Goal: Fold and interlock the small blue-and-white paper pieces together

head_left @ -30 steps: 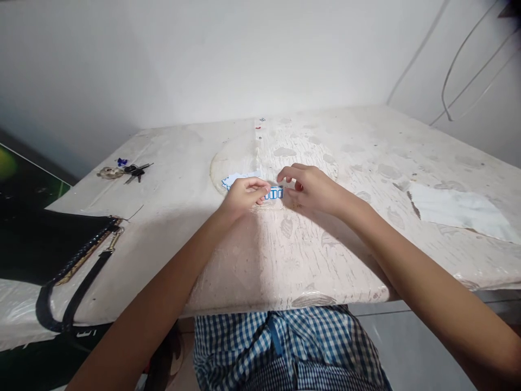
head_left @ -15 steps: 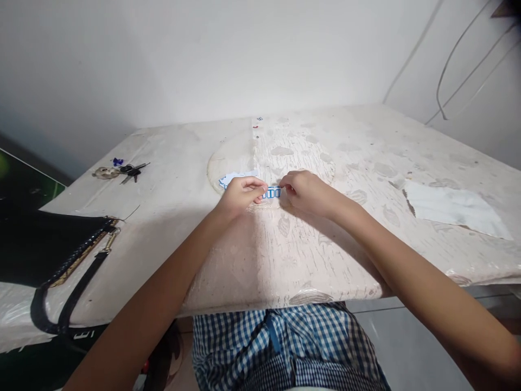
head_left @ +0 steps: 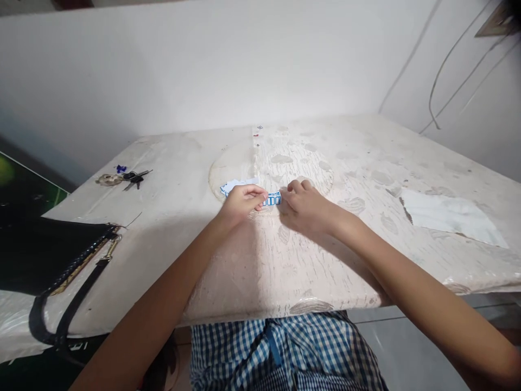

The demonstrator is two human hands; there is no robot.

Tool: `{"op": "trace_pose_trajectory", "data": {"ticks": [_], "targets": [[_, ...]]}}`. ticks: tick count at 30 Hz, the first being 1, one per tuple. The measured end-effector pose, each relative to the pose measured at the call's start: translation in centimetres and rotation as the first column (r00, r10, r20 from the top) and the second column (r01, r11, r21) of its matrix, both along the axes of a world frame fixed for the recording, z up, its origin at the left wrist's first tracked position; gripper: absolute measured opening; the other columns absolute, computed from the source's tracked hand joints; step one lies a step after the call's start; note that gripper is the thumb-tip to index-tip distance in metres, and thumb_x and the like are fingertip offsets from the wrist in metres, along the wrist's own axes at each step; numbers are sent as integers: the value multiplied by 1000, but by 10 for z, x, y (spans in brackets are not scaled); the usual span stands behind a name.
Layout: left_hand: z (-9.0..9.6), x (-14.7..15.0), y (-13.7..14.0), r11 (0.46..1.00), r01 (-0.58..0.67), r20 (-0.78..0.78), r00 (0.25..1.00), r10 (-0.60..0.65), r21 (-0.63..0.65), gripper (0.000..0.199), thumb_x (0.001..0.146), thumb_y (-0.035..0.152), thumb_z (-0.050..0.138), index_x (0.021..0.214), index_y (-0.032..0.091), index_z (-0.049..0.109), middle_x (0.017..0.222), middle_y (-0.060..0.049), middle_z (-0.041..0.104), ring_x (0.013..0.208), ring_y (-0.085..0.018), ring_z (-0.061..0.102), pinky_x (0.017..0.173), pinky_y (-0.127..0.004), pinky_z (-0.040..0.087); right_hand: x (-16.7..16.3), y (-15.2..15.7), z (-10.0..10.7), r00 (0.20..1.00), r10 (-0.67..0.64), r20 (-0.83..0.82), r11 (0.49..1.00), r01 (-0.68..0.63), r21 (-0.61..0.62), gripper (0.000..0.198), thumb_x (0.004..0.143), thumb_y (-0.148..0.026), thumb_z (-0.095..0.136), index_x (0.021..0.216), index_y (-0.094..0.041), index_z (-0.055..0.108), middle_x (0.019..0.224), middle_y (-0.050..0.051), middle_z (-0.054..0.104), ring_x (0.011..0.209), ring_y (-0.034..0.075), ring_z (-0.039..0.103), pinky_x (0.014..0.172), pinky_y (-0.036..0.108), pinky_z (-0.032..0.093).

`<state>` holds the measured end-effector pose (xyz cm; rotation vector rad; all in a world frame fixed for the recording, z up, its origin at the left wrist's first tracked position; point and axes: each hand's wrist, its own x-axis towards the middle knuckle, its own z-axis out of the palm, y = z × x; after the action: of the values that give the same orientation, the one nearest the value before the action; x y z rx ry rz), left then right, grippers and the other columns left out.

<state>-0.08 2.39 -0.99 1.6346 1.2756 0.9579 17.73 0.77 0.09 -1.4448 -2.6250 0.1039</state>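
Pinching the paper (head_left: 273, 199) inside the table's near edge (head_left: 260, 312), left hand (head_left: 240, 202) is likely steadying it for half-curled right hand (head_left: 306, 206) (hold unclear).

Softly lit white wall (head_left: 228, 70), pale patterned table (head_left: 236, 277) against it, grey tiled floor (head_left: 407, 355)

Your strip (head_left: 273, 199): matt, paper-like | your surface (head_left: 228, 277): glossy, plastic-covered | your clothing (head_left: 321, 342): matt cloth | bag (head_left: 44, 252): shiny, leather-like | its clip (head_left: 109, 251): polished metal
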Motion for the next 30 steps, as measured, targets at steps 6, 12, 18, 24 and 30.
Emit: {"op": "trace_pose_trajectory", "data": {"ticks": [6,12,18,24,30], "targets": [[4,0,-1,1000,-11,15,1000,11,-15,23,67,33,64,78,13,64,64,0,60,55,-9,54,61,-25,46,-4,-10,8,996,-93,7,966,92,-240,75,83,-61,18,137,-10,29,143,15,23,130,37,15,101,49,21],[-1,-1,2,1000,19,11,1000,-19,-5,28,67,39,62,79,14,64,67,-1,60,58,-10,53,56,-24,45,-6,-10,10,993,-113,35,945,118,-305,87,79,-69,17,142,-10,13,148,11,5,134,34,0,107,47,6],[0,-1,1,1000,7,-16,1000,-8,-12,29,68,39,61,82,14,65,66,0,58,54,-8,49,51,-22,42,-7,-11,10,992,-120,25,943,122,-311,88,79,-69,20,142,-9,9,148,11,4,134,33,-1,108,48,4],[2,-1,-1,1000,10,-29,1000,-10,-19,29,70,39,59,83,14,64,66,0,57,53,-8,47,50,-22,40,-7,-13,16,992,-129,7,939,124,-320,89,79,-69,20,142,-7,9,148,12,4,134,34,-1,108,48,6],[0,0,1,1000,-4,-41,999,4,-10,30,72,42,57,79,13,63,57,2,52,50,-9,47,51,-23,40,-7,-8,9,997,-78,-21,946,68,-316,91,78,-70,17,142,-4,10,147,14,5,135,32,1,108,47,7]]}}
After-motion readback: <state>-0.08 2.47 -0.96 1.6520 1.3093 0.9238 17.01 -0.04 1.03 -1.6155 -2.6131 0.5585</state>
